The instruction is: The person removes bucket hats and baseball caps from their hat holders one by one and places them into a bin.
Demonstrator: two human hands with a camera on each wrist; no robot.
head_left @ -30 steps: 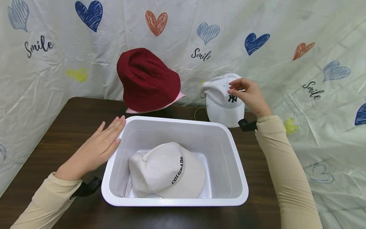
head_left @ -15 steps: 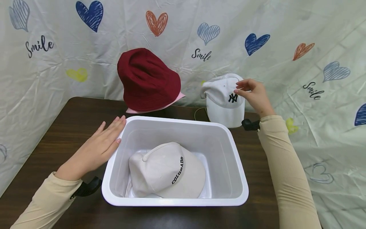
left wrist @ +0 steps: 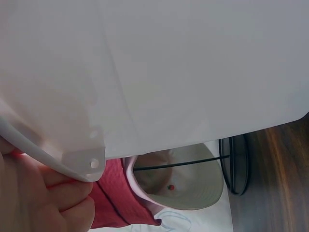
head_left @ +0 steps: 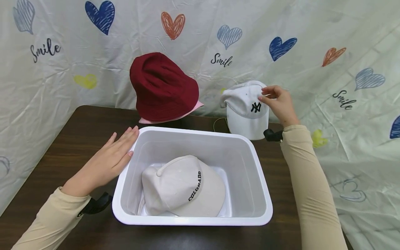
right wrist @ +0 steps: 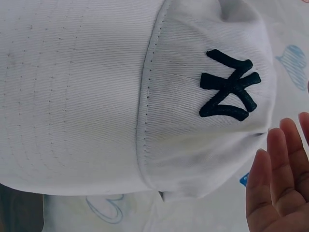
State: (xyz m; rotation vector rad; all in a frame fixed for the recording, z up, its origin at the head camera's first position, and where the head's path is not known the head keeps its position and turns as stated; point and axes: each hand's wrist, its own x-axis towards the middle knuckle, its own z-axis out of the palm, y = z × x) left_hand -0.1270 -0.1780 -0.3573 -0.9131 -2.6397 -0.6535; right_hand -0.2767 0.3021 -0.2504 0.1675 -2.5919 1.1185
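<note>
My left hand (head_left: 106, 163) lies with straight fingers along the left rim of a white plastic tub (head_left: 264, 194). A cream baseball cap (head_left: 178, 187) lettered COLORADO rests inside it. Behind the tub's right back corner, a white baseball cap (head_left: 247, 121) with a dark NY logo faces forward, brim down. Beside its crown is my right hand (head_left: 281, 106), fingers loosely bent, fingertips overlapping the crown's edge in the head view. In the right wrist view, that hand's fingers (right wrist: 285, 169) appear next to the crown (right wrist: 193, 150), with nothing between them.
A dark red bucket hat (head_left: 164, 90) stands at the back left over a pink brim (head_left: 197, 106). Black wire (left wrist: 234, 164) shows behind the tub in the left wrist view. A printed cloth (head_left: 193, 38) hangs behind the brown table (head_left: 78, 139).
My right hand has moved slightly right, from over the NY logo to the crown's edge. The white cap keeps its place, and my left hand stays on the rim.
</note>
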